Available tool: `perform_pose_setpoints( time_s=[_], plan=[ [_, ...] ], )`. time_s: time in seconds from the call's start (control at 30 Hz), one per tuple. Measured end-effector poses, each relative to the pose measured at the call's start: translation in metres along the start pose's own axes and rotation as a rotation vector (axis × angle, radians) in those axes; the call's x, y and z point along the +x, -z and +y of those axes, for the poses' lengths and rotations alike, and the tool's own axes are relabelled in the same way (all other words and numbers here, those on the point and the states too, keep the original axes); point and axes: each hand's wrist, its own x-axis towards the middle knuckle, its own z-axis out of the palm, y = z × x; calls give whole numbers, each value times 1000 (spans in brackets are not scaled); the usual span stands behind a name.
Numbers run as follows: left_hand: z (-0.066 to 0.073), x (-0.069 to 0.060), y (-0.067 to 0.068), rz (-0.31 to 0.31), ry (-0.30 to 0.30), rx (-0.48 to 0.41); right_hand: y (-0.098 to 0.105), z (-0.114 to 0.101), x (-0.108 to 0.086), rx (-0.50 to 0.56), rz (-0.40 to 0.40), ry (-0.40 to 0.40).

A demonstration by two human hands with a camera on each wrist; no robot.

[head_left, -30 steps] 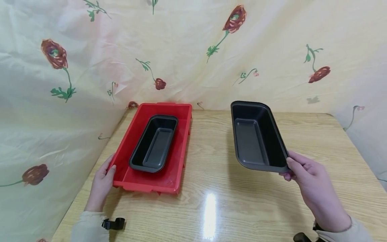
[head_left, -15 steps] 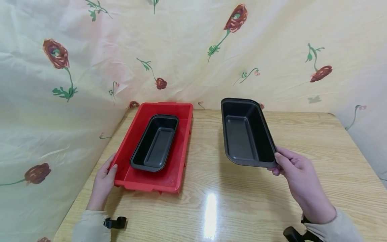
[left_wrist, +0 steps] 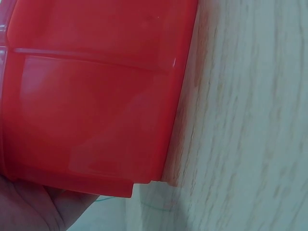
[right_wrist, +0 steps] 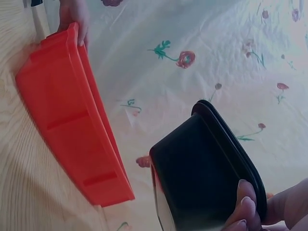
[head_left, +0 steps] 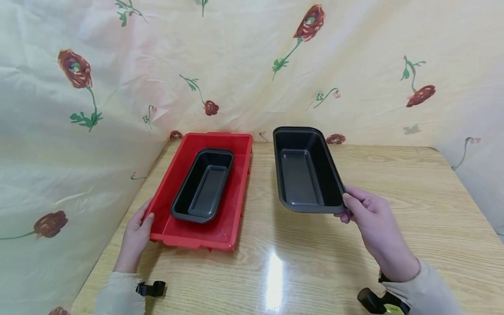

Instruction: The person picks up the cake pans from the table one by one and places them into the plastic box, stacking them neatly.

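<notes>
My left hand point(head_left: 135, 236) grips the near left corner of a red plastic tray point(head_left: 193, 239), its thumb over the rim. One dark loaf pan point(head_left: 206, 188) lies inside that tray, slightly slanted. To the right, my right hand point(head_left: 374, 227) pinches the near right corner of a second dark loaf pan point(head_left: 301, 177), thumb on top of the rim. This pan is held above the table, its hollow side facing me. The right wrist view shows its outer wall point(right_wrist: 202, 168) with fingers point(right_wrist: 246, 209) beneath the rim. In the left wrist view the tray's wall point(left_wrist: 96, 120) hides most of the left hand.
A wooden table point(head_left: 315, 262) carries the tray, with a bright reflection near the front. Floral cloth point(head_left: 244, 65) hangs behind the table and along its left side. Black straps with camera mounts point(head_left: 151, 288) sit on both wrists.
My right hand has carried the second loaf pan to the left, closer to the red tray. The left hand keeps its grip on the tray, and the pan inside stays put.
</notes>
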Motion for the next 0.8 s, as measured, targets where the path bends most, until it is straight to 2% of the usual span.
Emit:
perform_pose_setpoints(
  time_s=[0.5,0.8],
  plan=[
    [0,0,-1,7,4,-3,-25,-7,10,-34,-54,-26],
    [-2,1,-1,19,-27,11,-40,-9,15,-25,-55,-55]
  ],
)
